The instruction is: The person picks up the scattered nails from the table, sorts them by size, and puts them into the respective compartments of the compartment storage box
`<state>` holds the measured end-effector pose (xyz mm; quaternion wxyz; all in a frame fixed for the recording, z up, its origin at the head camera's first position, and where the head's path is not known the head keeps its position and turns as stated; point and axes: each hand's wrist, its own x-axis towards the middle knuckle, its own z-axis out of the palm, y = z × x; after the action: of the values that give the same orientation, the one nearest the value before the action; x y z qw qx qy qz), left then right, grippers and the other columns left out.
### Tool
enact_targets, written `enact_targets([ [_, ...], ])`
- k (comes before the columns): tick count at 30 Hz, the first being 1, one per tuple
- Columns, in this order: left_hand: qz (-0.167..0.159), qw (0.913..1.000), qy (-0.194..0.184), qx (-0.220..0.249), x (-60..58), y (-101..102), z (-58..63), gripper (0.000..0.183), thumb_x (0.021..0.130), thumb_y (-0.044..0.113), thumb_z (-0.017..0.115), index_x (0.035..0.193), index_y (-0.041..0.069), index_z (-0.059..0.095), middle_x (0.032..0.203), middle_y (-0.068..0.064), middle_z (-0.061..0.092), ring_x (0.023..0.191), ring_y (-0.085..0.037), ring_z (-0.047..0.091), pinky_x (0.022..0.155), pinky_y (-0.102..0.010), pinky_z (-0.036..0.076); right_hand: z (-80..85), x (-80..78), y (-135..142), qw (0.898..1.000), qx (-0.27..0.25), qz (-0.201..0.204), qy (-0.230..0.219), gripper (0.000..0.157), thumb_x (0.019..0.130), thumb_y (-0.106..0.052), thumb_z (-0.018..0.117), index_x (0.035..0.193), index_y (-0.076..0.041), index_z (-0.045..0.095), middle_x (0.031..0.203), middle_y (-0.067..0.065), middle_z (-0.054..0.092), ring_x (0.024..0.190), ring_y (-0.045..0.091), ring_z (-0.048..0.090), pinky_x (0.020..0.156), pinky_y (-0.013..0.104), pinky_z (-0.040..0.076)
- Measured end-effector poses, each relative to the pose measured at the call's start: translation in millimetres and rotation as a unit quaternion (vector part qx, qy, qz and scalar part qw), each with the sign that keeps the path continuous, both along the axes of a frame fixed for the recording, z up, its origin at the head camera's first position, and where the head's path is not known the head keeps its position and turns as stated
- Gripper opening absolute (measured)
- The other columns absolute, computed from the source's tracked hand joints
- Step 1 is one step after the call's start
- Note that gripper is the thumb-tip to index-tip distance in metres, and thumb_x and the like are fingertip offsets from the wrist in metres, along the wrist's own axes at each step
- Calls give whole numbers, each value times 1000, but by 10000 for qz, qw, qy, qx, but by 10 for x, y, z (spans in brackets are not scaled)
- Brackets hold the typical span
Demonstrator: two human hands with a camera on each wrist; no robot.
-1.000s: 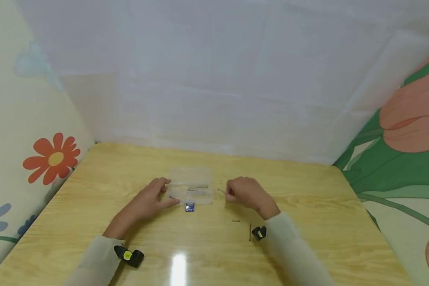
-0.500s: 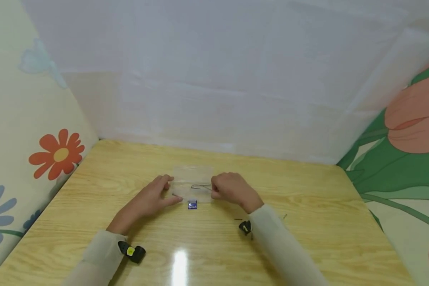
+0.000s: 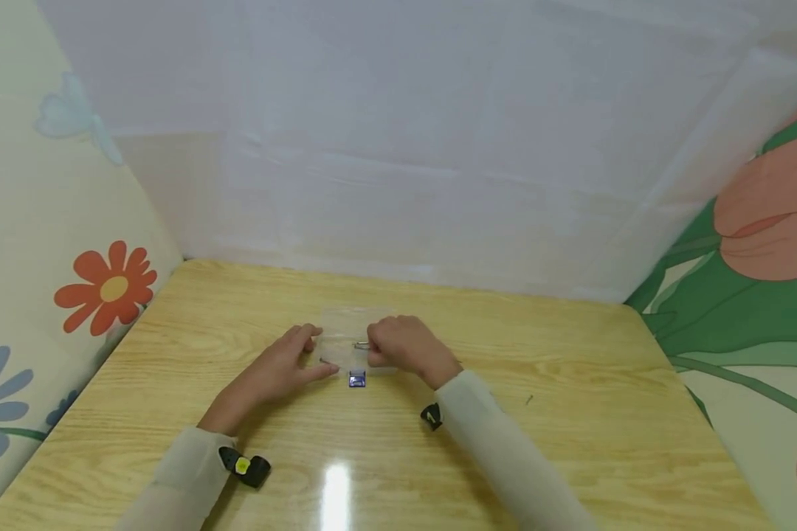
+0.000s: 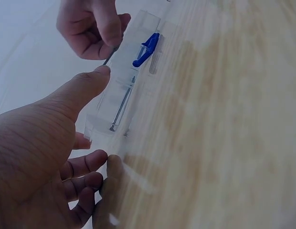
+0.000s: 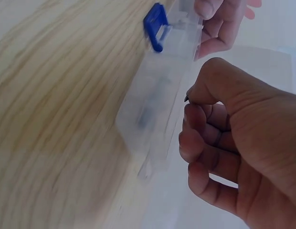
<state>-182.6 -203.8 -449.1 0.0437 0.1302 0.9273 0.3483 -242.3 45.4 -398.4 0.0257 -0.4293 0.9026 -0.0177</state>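
"So, what's closest to the body?"

"Two pale sleeves point(image 3: 179, 464), each with a black device point(image 3: 244, 467) by the cuff, above a wood-grain table point(image 3: 398, 472)."

"And past the cuffs?"

"One small loose fastener point(image 3: 529, 400) lies on the wood off to the right. Nearer the middle, a blue latch point(image 3: 356, 379) sits at the front of a clear plastic box point(image 5: 138, 95), which rests on the tabletop."

"Where are the hands?"

"Both at the box. The left hand point(image 3: 282, 371) spreads around its left end, thumb stretched out and touching it, the other fingers loosely bent. The right hand point(image 3: 408, 343) is over the right part, pinching a thin metal fastener point(image 5: 187, 99) between thumb and forefinger."

"Nail or screw?"

"Too small to tell. Another long one point(image 4: 121, 107) lies inside the box."

"Farther back?"

"The raised-open lid point(image 3: 348, 321), then a creased white sheet point(image 3: 405, 147) behind the table, with flower-printed cloth point(image 3: 770, 236) on both sides."
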Motion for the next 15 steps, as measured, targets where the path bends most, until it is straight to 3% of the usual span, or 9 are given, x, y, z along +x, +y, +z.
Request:
enact_targets([
  [9, -28, 9999, 95, 41, 1, -7, -17, 80, 92, 57, 73, 143, 0, 47, 120, -16, 57, 109, -33, 58, 93, -56, 47, 14, 21, -195, 9999, -29, 108, -58, 6, 86, -13, 68, 82, -16, 66, 72, -9, 55, 62, 7, 47, 57, 24, 42],
  [15, -81, 9999, 116, 28, -16, -11, -16, 79, 93, 56, 73, 141, -1, 48, 118, -15, 57, 105, -31, 57, 89, -54, 48, 14, 55, -241, 9998, -97, 135, -108, 11, 89, -12, 68, 81, -18, 63, 72, -10, 54, 61, 6, 47, 57, 23, 42],
])
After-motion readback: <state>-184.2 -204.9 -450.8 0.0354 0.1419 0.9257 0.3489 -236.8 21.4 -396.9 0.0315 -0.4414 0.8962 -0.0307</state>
